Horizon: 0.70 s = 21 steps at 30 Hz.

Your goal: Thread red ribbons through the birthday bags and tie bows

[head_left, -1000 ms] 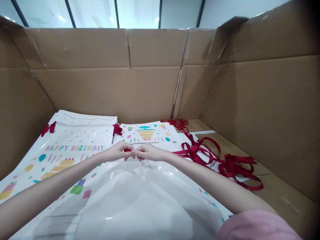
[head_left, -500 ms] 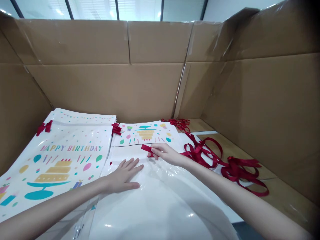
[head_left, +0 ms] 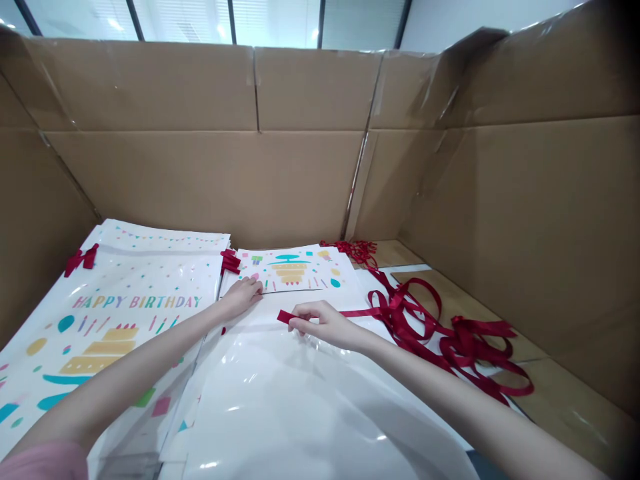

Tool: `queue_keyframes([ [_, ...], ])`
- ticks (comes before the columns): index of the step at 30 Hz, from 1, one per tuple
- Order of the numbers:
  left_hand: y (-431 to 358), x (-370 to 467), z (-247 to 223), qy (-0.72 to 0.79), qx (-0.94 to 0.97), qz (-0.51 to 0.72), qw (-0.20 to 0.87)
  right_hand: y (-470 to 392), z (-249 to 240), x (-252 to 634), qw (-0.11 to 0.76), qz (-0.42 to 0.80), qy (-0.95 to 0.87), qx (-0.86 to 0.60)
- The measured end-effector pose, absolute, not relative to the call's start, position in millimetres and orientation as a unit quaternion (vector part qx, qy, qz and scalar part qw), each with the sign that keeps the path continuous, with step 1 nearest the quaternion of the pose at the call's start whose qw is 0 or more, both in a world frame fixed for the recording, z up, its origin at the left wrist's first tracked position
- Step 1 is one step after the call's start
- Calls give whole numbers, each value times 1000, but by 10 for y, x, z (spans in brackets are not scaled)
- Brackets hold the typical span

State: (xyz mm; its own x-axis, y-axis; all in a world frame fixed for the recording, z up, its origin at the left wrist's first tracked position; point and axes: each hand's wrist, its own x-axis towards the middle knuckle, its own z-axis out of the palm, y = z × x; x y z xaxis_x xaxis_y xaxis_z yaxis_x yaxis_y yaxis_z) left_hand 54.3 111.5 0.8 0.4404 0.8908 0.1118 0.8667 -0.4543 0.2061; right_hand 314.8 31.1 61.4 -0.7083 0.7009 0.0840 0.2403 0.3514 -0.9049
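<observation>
In the head view, my right hand (head_left: 320, 323) pinches the end of a dark red ribbon (head_left: 357, 313) above a glossy white plastic bag (head_left: 300, 387). The ribbon's cut tip sticks out to the left of the fingers, and its length trails right into loose loops. My left hand (head_left: 243, 297) is at the bag's upper edge with its fingers curled together on it; the fingertips are partly hidden. Behind that edge shows a printed strip (head_left: 300, 272) with an upside-down cake. A small red spot lies near the bag's left side.
On the left lies a stack of printed Happy Birthday bags (head_left: 150, 267) with red ribbon pieces at both sides. Tangled ribbon loops (head_left: 415, 313) spread to the right, and a red ribbon bunch (head_left: 356, 252) lies behind. Tall cardboard walls (head_left: 210, 187) surround the work surface.
My left hand has gone from lying spread on the white bag up to its upper edge, its fingers now curled. My right hand, still pinching the ribbon, has shifted slightly down and left.
</observation>
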Motion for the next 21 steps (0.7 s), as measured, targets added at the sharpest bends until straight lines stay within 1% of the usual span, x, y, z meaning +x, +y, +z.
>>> queue_keyframes([
  [3, 1130, 603, -64, 542, 833, 103, 54, 300, 655, 3119, 235, 482, -788, -301],
  [6, 1133, 646, -16, 573, 809, 122, 52, 319, 656, 3123, 237, 501, -778, -297],
  [11, 1032, 570, 413, 613, 767, 184, 37, 376, 587, 3174, 271, 533, -739, -311],
  [16, 493, 174, 847, 595, 762, 248, 59, 470, 516, 3213, 333, 490, -732, -337],
  [21, -147, -438, 905, 663, 694, 264, 98, 565, 507, 3139, 370, 489, -708, -350],
])
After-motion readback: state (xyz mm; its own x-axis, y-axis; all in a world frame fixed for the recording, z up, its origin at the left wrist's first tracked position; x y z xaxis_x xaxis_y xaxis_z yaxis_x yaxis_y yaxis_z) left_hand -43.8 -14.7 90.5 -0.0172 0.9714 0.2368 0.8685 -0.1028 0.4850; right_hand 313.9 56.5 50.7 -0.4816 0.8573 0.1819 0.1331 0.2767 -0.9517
